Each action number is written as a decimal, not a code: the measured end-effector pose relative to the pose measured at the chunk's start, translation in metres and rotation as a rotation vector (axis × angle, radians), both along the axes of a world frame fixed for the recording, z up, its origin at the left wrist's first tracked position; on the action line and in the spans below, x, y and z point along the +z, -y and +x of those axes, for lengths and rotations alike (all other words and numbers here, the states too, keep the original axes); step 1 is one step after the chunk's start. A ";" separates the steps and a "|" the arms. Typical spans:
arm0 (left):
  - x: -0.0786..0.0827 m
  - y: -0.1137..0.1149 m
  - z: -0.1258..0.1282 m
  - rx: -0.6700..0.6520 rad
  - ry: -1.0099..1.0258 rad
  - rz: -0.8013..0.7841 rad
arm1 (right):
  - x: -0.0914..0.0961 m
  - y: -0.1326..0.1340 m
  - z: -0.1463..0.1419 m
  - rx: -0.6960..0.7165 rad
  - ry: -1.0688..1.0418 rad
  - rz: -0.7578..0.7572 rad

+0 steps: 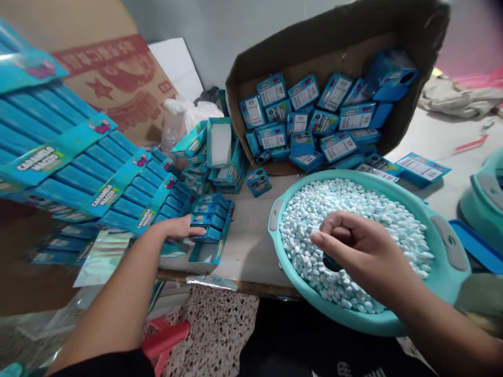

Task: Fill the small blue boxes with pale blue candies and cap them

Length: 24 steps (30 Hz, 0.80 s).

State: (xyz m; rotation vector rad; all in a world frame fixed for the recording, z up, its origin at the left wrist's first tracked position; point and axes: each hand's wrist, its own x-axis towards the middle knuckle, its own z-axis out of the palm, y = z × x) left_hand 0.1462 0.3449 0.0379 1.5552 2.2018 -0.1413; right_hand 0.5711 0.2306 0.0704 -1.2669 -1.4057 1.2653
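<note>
My left hand rests on a small blue candy box lying in an open blue display tray at the table's front edge; fingers lie along the box. My right hand hovers over a teal basin filled with small white-blue candies. Its fingers are curled into a loose fist, with a dark object partly showing beneath the palm; I cannot make out what it is.
A tilted cardboard carton holds several small blue boxes. Stacks of filled blue display trays stand at left. Loose boxes lie mid-table, a plastic bag behind. A second teal tub stands right.
</note>
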 end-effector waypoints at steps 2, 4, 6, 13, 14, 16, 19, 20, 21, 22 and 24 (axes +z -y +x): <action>-0.005 0.012 -0.005 0.083 0.273 -0.126 | 0.000 -0.001 -0.001 0.034 0.024 0.004; -0.008 0.023 -0.009 0.195 0.525 -0.205 | -0.001 -0.002 -0.002 0.044 0.094 0.075; -0.009 0.033 -0.009 0.296 0.571 -0.163 | -0.002 -0.003 -0.001 0.033 0.185 0.211; -0.053 0.087 0.038 0.404 0.445 0.531 | -0.009 -0.002 0.002 -0.012 0.249 0.450; -0.063 0.093 0.049 0.425 0.423 0.594 | -0.009 -0.002 0.001 -0.024 0.252 0.456; -0.079 0.101 0.068 0.460 0.253 0.663 | -0.011 -0.001 0.000 -0.028 0.255 0.456; -0.089 0.102 0.083 0.429 0.062 0.617 | -0.014 0.000 -0.002 0.021 0.235 0.446; -0.088 0.101 0.084 0.412 0.052 0.610 | -0.015 0.001 -0.003 0.043 0.224 0.445; -0.086 0.100 0.085 0.399 0.040 0.643 | -0.015 0.002 -0.003 0.061 0.213 0.446; -0.082 0.098 0.085 0.378 0.008 0.717 | -0.016 0.002 -0.002 0.074 0.201 0.448; -0.070 0.091 0.091 0.264 -0.126 0.954 | -0.016 0.003 -0.001 0.080 0.179 0.445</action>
